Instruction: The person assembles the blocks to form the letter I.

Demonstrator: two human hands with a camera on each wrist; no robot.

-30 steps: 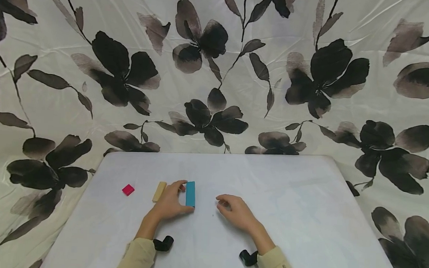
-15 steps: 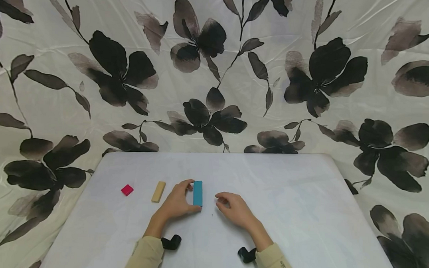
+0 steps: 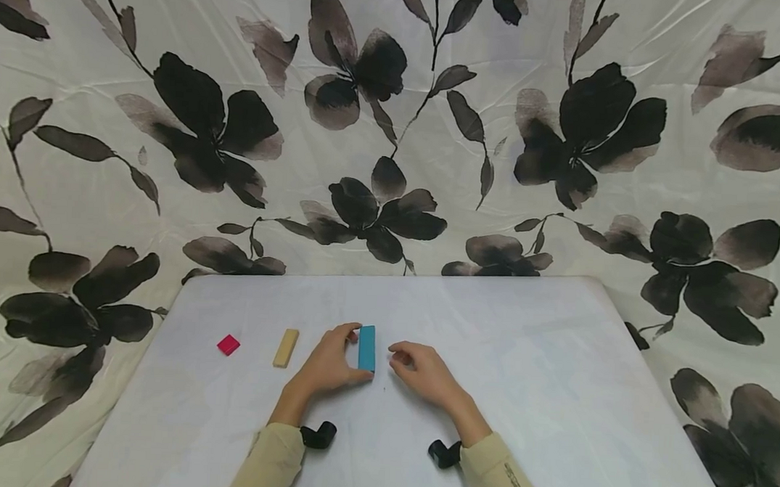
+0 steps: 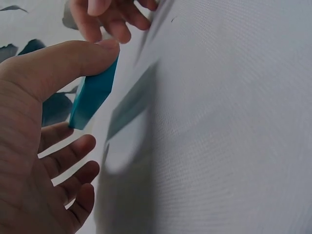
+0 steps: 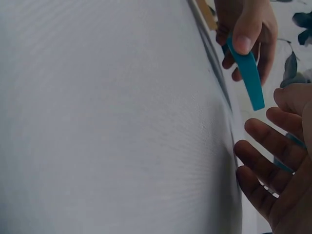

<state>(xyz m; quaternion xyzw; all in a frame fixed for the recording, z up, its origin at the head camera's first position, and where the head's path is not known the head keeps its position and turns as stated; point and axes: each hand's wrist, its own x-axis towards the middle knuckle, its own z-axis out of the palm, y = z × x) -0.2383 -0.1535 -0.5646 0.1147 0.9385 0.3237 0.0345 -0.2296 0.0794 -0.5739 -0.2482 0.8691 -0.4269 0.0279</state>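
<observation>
Between its thumb and a fingertip, my left hand pinches a blue rectangular block by its two ends. In the left wrist view the block is raised off the white table, with its shadow below. My right hand is just to the right of the block, apart from it, fingers loosely bent and holding nothing. The right wrist view shows these bent fingers near the lower end of the block.
A yellow rectangular block lies on the white table, left of my left hand. Farther left lies a red block. Behind the table hangs a white cloth with dark flowers.
My left hand has carried the blue block to the right, away from the yellow block and closer to my right hand. The right hand has hardly moved.
</observation>
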